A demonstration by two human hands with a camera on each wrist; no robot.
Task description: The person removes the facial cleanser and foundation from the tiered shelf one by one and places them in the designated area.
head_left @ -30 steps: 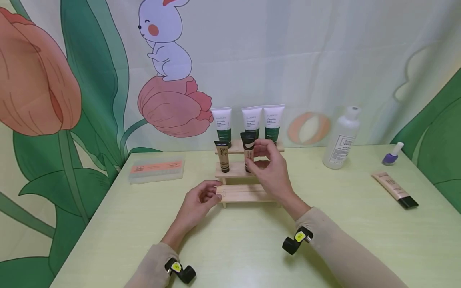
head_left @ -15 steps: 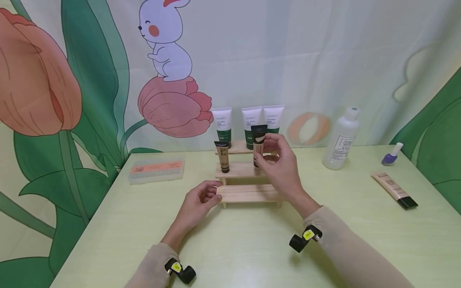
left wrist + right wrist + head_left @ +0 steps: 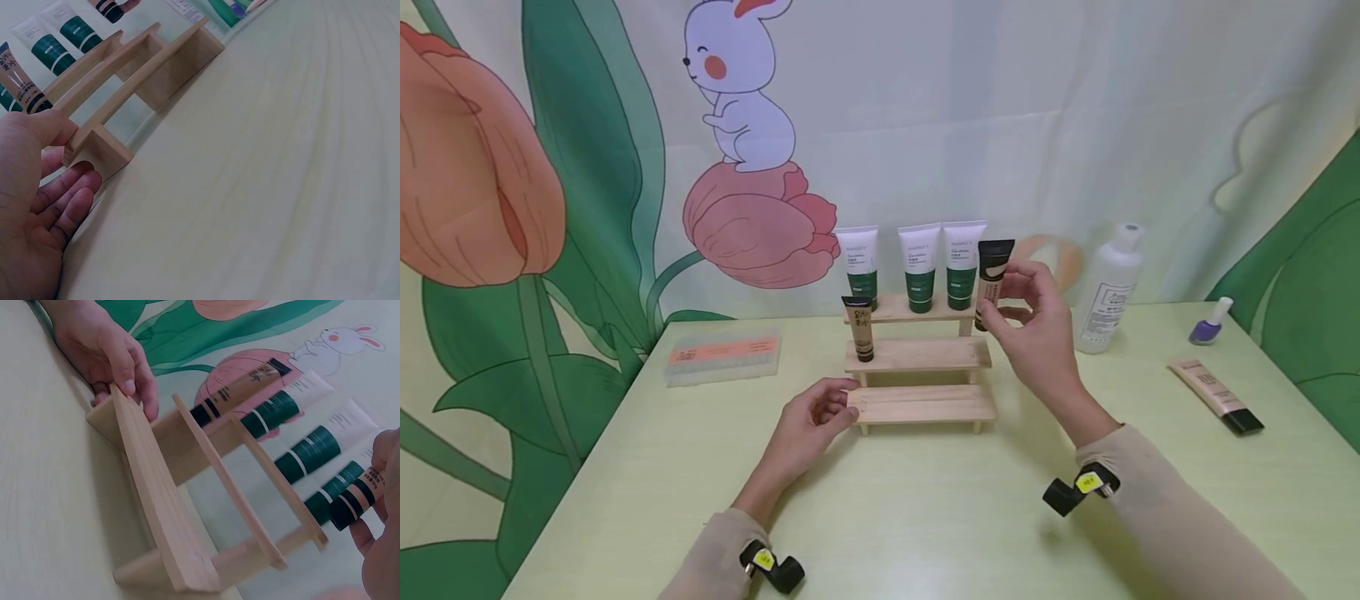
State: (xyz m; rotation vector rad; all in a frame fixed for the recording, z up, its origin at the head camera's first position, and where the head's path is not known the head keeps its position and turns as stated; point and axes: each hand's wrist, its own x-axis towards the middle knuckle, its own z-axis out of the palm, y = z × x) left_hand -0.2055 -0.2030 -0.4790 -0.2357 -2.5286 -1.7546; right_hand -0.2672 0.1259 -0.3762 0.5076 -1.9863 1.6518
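Note:
A three-step wooden display stand [image 3: 925,406] stands on the table. My left hand [image 3: 808,423] holds the left end of its lowest step, thumb on top and fingers below, as the left wrist view shows. My right hand [image 3: 1041,333] pinches a small beige cosmetic tube with black ends [image 3: 992,279], upright in the air beside the stand's upper right end. A matching tube [image 3: 862,332] stands at the left of the middle step. On the top step stand three white-and-green tubes, one at the left [image 3: 860,262] and two nearer the right [image 3: 919,267].
To the right are a clear white-capped bottle [image 3: 1107,292], a purple nail polish bottle [image 3: 1208,327] and a beige tube with a black cap [image 3: 1216,396], lying flat. A flat translucent case [image 3: 724,357] lies at the left. A printed cloth [image 3: 910,108] hangs behind the table.
My right hand has lifted its tube off the middle step and carried it right and upward, past the stand's end. The left hand has stayed on the stand.

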